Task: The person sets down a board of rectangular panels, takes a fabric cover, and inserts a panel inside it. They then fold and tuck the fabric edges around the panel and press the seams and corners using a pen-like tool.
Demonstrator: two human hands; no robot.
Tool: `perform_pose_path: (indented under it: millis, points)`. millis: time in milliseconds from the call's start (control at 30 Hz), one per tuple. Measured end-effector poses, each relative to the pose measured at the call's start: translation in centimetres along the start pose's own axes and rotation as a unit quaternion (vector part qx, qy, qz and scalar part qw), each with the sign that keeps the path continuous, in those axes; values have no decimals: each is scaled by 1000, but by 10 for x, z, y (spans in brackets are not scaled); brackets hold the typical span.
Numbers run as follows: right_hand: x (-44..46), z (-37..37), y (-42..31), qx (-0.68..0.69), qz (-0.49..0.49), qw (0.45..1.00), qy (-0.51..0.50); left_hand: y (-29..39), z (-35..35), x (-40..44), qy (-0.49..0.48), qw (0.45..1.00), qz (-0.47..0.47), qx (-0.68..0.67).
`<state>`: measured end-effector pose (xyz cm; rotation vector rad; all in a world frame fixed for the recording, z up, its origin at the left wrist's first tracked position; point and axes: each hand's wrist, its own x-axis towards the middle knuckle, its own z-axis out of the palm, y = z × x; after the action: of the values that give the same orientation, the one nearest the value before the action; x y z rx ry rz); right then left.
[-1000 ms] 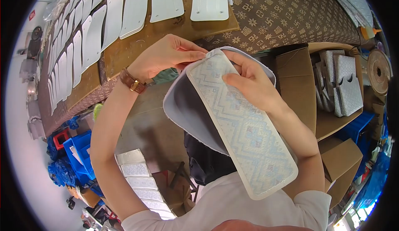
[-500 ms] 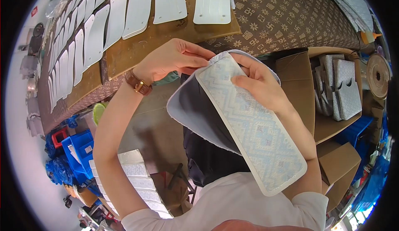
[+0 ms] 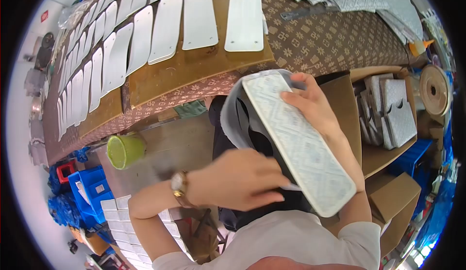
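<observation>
My right hand point(image 3: 313, 105) grips a long panel point(image 3: 306, 143) near its top end, thumb on the pale blue patterned face and fingers behind. The panel has rounded corners and lies slanted over my lap. A soft grey sheet with a dark inner side point(image 3: 233, 112) curls out from the panel's top end and hangs beside its left edge. My left hand point(image 3: 242, 177), wearing a wristwatch point(image 3: 178, 183), is at the panel's lower left edge, fingers pinched on the sheet's pale edge; motion blurs it slightly.
Rows of white panels point(image 3: 167, 25) lie on brown boards on the cloth-covered table point(image 3: 315, 37). At right stands a cardboard box point(image 3: 340, 105) with folded quilted pieces point(image 3: 400, 117). A green bin point(image 3: 125, 149) and blue crates point(image 3: 90, 187) are at left. More panels point(image 3: 119, 226) are stacked low left.
My left hand has moved from the panel's top end down to its lower left edge. The sheet has curled up narrower. My right hand keeps its hold; the view has tilted slightly.
</observation>
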<state>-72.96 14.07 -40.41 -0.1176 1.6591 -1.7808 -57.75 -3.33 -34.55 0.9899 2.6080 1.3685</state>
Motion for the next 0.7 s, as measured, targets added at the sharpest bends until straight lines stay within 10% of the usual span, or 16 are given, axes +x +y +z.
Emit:
perform_pose_path:
  millis: [100, 200, 300, 400, 567, 700]
  points:
    - [-20, -27, -18, 78, 15, 994, -74, 3, 13, -3, -53, 994, 27, 91]
    - [-70, -17, -48, 141, 18, 986, 91, 6, 10, -3, -105, 981, 31, 161]
    - [-79, -72, -41, 344, -71, 926, -136, 9, 5, -2, -102, 985, 54, 127]
    - [-84, -105, -39, -39, -274, 961, -29, 15, 4, 0, -77, 984, 131, 98]
    - [-112, -94, -96, -4, -474, 846, 243, 34, -62, -4, -38, 976, 181, 112]
    - [-127, -11, -131, 8, -450, 892, 47, 5, -87, -34, 116, 988, -3, 104]
